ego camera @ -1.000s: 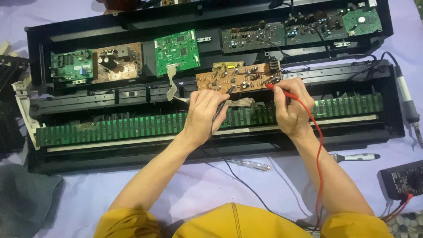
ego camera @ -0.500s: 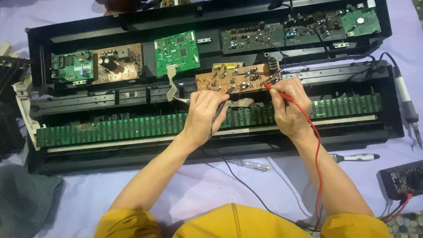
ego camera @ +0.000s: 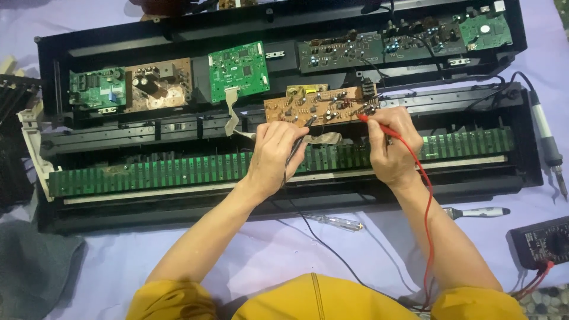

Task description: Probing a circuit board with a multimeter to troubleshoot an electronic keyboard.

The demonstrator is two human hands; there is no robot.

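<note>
Both hands closed on probes, left hand (ego camera: 274, 155) black probe (ego camera: 300, 137), right hand (ego camera: 391, 145) red probe (ego camera: 378, 125), tips on brown circuit board (ego camera: 317, 105) lying crosswise just beyond them.

Right of the hands lie a soldering iron (ego camera: 546, 133), a grey-handled tool (ego camera: 477, 212) and a dark multimeter (ego camera: 542, 242). Just below them rests a clear screwdriver (ego camera: 336, 221). Far left sits grey cloth (ego camera: 32, 269).

The left hand (ego camera: 274, 155) holds a black probe (ego camera: 299, 142) and the right hand (ego camera: 391, 145) a red probe (ego camera: 379, 126), both tips touching the brown circuit board (ego camera: 314, 105) over the opened keyboard case (ego camera: 284, 189). A multimeter (ego camera: 542, 242) lies at right.
</note>
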